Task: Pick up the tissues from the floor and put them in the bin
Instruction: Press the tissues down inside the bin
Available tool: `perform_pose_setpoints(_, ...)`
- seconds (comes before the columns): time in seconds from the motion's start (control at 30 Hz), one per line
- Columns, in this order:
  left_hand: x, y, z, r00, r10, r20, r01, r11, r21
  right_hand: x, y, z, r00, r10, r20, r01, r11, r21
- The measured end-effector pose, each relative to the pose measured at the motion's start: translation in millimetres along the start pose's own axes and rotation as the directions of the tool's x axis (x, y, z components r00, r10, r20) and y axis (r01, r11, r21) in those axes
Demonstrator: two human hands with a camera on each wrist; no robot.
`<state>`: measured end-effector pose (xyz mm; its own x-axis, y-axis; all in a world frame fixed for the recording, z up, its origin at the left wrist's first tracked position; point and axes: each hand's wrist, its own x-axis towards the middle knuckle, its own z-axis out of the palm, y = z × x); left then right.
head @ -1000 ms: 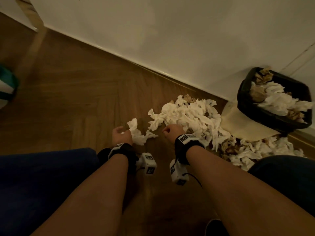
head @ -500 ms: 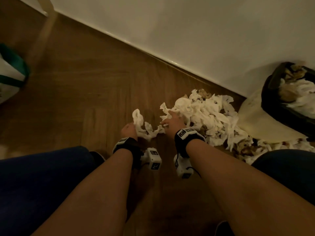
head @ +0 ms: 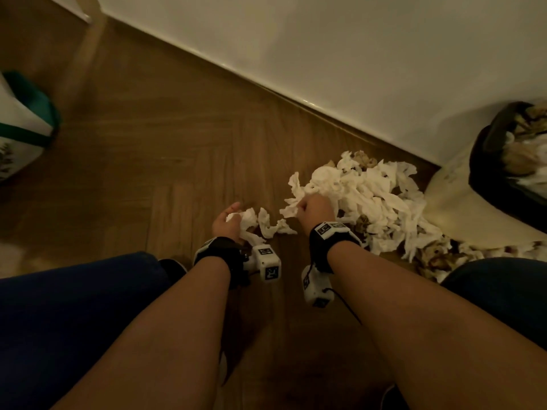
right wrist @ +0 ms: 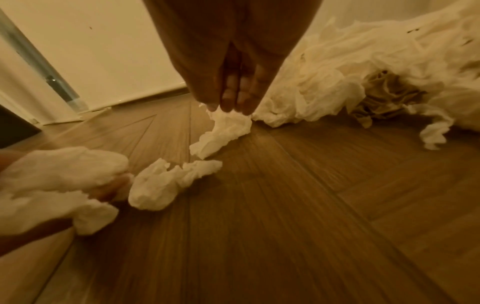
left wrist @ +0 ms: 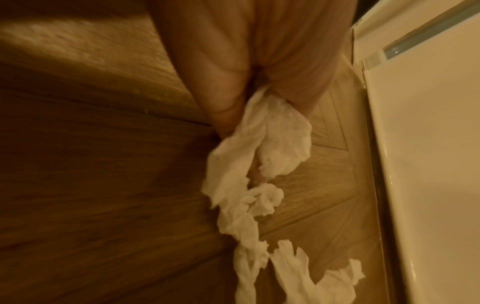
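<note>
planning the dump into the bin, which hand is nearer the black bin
Right. The right hand sits at the tissue pile's near edge, toward the black bin; the left hand is farther away, beyond the right.

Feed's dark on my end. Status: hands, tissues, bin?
Left hand holds a tissue wad. Right hand pinches a tissue at the pile edge. Bin far right, already part full. Nothing blocking.
</note>
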<state>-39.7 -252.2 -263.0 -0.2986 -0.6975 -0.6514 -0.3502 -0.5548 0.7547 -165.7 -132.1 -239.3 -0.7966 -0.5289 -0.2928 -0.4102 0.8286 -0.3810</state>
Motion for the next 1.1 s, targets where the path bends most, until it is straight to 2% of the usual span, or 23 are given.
perform_pose_setpoints(0.07, -2, 0, 0, 0.999, -0.032, -0.013, 0.031, 0.999, -0.036, 0, 3, 3, 0.998, -0.037, -0.05, 0.034, 0.998, -0.056)
perform_pose_setpoints(0.13, -1, -2, 0, 0.999, -0.043, -0.033, 0.041, 0.998, -0.042, 1, 5, 8, 0.996, -0.044, 0.076, 0.053, 0.991, -0.123)
perform_pose_setpoints(0.2, 2, -4, 0, 0.998, -0.049, -0.043, 0.047, 0.998, -0.043, 2, 7, 14, 0.971, -0.037, 0.238, 0.075, 0.985, -0.154)
perform_pose_setpoints(0.27, 3, -3, 0, 0.994, -0.093, -0.055, 0.089, 0.994, -0.069, 3, 9, 20, 0.96, -0.077, 0.269, 0.122, 0.981, -0.152)
perform_pose_setpoints(0.37, 3, -1, 1, 0.992, -0.125, 0.011, 0.125, 0.991, -0.044, 0, 9, 20, 0.985, -0.075, 0.153, 0.094, 0.988, -0.126)
perform_pose_setpoints(0.43, -1, 1, 4, 0.993, -0.1, 0.057, 0.099, 0.995, 0.013, 1, 7, 13, 0.997, -0.042, 0.07, 0.045, 0.998, -0.037)
perform_pose_setpoints(0.57, -7, 13, 24, 0.979, -0.018, 0.203, -0.045, 0.952, 0.304, 2, 3, -5, 0.992, 0.089, -0.092, -0.068, 0.976, 0.208)
perform_pose_setpoints(0.63, -10, 23, 35, 0.974, 0.037, 0.222, -0.118, 0.925, 0.361, 0, 4, -11, 0.984, 0.16, -0.08, -0.126, 0.936, 0.328)
perform_pose_setpoints(0.7, -13, 32, 43, 0.968, 0.066, 0.242, -0.146, 0.934, 0.327, -4, 7, -17, 0.98, 0.197, 0.003, -0.187, 0.924, 0.334)
perform_pose_setpoints(0.77, -15, 36, 47, 0.963, 0.048, 0.264, -0.106, 0.972, 0.212, -7, 12, -23, 0.972, 0.222, 0.072, -0.233, 0.92, 0.316)
perform_pose_setpoints(0.83, -15, 36, 49, 0.96, 0.025, 0.278, -0.065, 0.989, 0.135, -9, 21, -29, 0.961, 0.251, 0.114, -0.276, 0.888, 0.369)
perform_pose_setpoints(0.87, -17, 34, 49, 0.961, 0.021, 0.277, -0.048, 0.995, 0.089, -9, 26, -33, 0.954, 0.264, 0.14, -0.299, 0.845, 0.443)
perform_pose_setpoints(0.93, -24, 34, 47, 0.96, 0.023, 0.279, -0.023, 1.0, -0.005, -11, 30, -42, 0.929, 0.315, 0.196, -0.366, 0.697, 0.616)
perform_pose_setpoints(0.97, -28, 34, 47, 0.96, 0.026, 0.279, -0.016, 0.999, -0.04, -11, 31, -48, 0.921, 0.338, 0.194, -0.377, 0.647, 0.663)
perform_pose_setpoints(1.1, -37, 38, 51, 0.955, 0.076, 0.286, -0.066, 0.997, -0.045, -17, 39, -76, 0.938, 0.313, 0.151, -0.322, 0.614, 0.72)
